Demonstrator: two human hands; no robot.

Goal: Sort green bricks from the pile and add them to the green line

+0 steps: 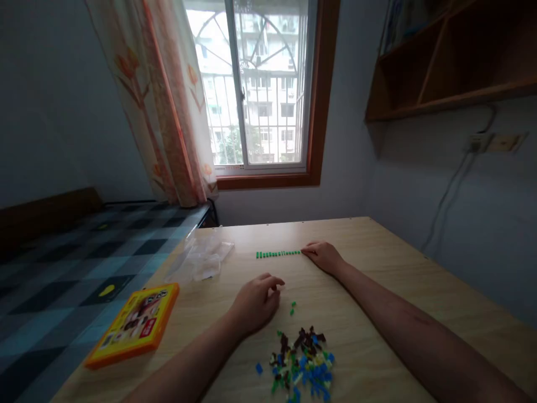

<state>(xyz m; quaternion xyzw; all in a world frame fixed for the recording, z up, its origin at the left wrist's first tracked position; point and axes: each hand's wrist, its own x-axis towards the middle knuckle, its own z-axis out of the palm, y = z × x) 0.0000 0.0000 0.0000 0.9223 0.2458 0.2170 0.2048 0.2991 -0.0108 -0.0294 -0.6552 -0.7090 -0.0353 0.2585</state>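
Head view: green brick row (276,254) on counter (361,352) at 12 o'clock, right hand (323,257) at its 3 o'clock end, fingertips together, can't tell if clamping a piece; left hand (257,302) at its 7, thumb and index apart; mixed brick pile (308,366) at its 6.

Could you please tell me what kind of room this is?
Probably a bedroom: a bed with checked bedding stands beside the table, a flowered curtain hangs at the window, and a wooden shelf is on the wall.
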